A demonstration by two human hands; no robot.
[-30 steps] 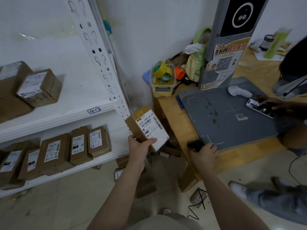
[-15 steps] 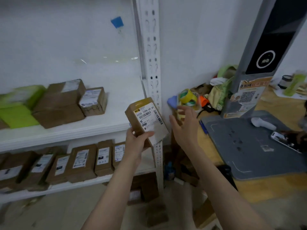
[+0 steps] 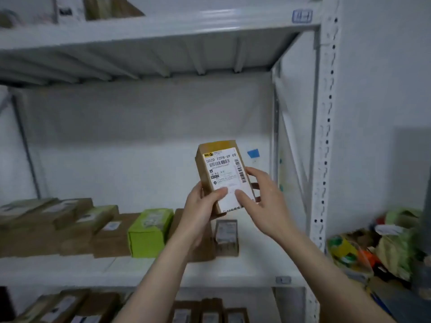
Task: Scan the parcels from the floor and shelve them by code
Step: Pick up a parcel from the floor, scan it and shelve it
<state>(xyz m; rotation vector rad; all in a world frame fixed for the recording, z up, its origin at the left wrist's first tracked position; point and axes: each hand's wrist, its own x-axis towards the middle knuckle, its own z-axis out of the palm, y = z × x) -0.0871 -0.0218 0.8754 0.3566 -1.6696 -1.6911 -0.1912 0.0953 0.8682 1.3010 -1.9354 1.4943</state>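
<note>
Parcel (image 3: 221,173) held upright in front of the middle shelf (image 3: 251,269), label facing camera; left hand (image 3: 200,210) grips its lower left edge; right hand (image 3: 263,201) grasps its right side, thumb on label; green box (image 3: 149,234) and brown boxes (image 3: 70,229) sit on shelf below.

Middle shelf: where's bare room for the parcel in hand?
Bare at the right end of the middle shelf, between the small brown box and the upright post. Crowded leftward: green box and brown boxes packed side by side.

Small brown cardboard parcel (image 3: 224,176), white barcode label facing near, held upright before the middle shelf (image 3: 256,266), other parcels (image 3: 112,231) lined left
</note>
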